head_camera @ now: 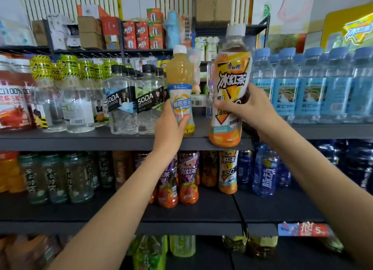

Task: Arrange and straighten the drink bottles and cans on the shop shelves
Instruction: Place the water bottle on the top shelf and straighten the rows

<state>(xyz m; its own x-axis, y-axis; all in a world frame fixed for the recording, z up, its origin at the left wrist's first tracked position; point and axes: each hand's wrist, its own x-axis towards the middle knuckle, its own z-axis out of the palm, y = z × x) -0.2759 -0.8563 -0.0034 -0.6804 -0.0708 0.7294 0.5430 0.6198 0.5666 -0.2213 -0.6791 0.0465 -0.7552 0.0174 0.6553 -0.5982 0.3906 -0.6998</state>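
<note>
A slim bottle of pale orange drink (pixel 180 76) with a white cap stands upright on the upper dark shelf (pixel 101 142); my left hand (pixel 171 124) grips its lower half from the left. My right hand (pixel 242 106) holds a large iced tea bottle (pixel 230 76) with an orange and yellow label round its middle. That bottle is close to the camera, its base at the shelf's front edge; I cannot tell whether it rests on the shelf. An open gap lies between the two bottles.
Clear soda bottles (pixel 129 106) stand left of the slim bottle, blue water bottles (pixel 306 88) fill the right. The lower shelf (pixel 181 227) carries tea bottles, iced tea (pixel 187 177) and blue sports drinks (pixel 266 169). Boxes sit on the top rack.
</note>
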